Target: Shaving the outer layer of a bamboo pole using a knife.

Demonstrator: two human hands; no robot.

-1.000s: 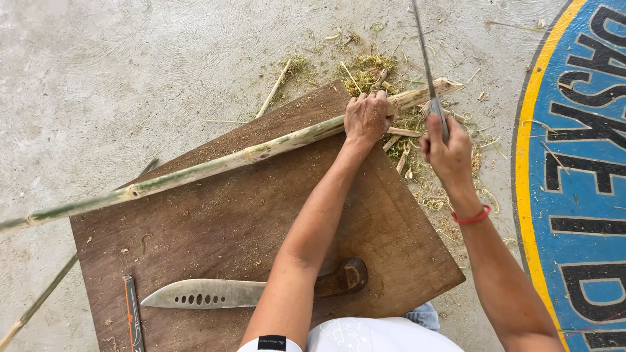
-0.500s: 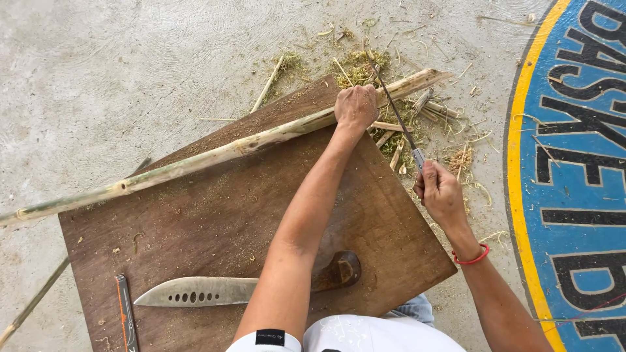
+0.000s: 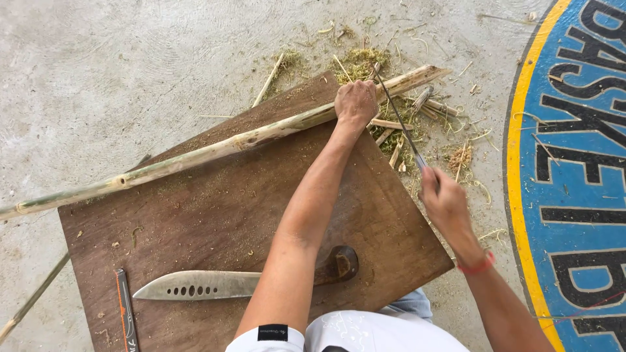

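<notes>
the thin blade [image 3: 394,117] was standing nearly upright a second ago; now i see it laid low and slanting, its tip down at the bamboo pole [image 3: 215,151] just beside my left hand [image 3: 355,101]. my right hand [image 3: 443,202] has drawn back toward the board's right edge, closed in a fist around the blade's handle. the left hand hasn't shifted: it is curled over the pole, pressing it against the wooden board [image 3: 215,228] near the far corner. by my reading the swing has landed, or is just about to, near the pole's cut end [image 3: 424,73], which juts past the board over the concrete floor [image 3: 98,72].

the pole crosses the board on a diagonal, its other end running off past the left edge. shavings and split slivers [image 3: 398,124] lie heaped on the floor beyond the far corner, so the trimming looks well along. a broad knife [image 3: 195,285] with holes in its blade lies flat near the board's near edge, partly under my left forearm, and a narrow orange-edged tool [image 3: 125,306] rests at the near left corner.
</notes>
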